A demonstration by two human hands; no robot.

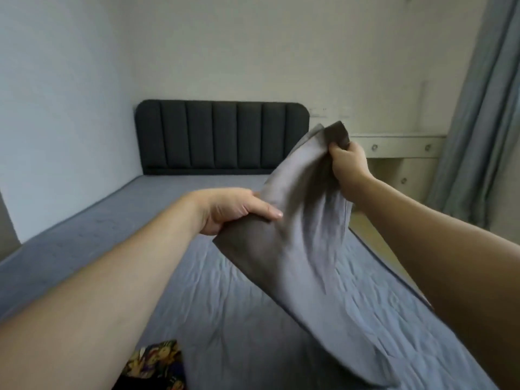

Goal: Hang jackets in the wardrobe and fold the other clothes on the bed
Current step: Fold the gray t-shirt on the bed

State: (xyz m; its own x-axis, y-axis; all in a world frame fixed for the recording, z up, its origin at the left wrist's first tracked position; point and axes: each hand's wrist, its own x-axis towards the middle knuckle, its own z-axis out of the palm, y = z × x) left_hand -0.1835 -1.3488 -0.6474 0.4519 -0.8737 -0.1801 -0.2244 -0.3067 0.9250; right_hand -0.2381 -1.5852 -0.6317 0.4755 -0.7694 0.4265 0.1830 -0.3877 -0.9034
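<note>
Both forearms reached out over the grey bed (225, 319) — above it hung a grey garment (306, 235), lifted clear. Left hand (228, 209) gripped its near corner; right hand (347, 161) pinched its far top edge — hands apart.

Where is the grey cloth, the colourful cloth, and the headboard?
grey garment (306, 249): head view, middle of the hanging fabric.
colourful patterned garment (157, 367): head view, its printed top side on the bed.
headboard (222, 136): head view, centre padded panel.

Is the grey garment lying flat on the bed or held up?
Held up. The left hand and right hand grip the grey garment above the bed.
</note>
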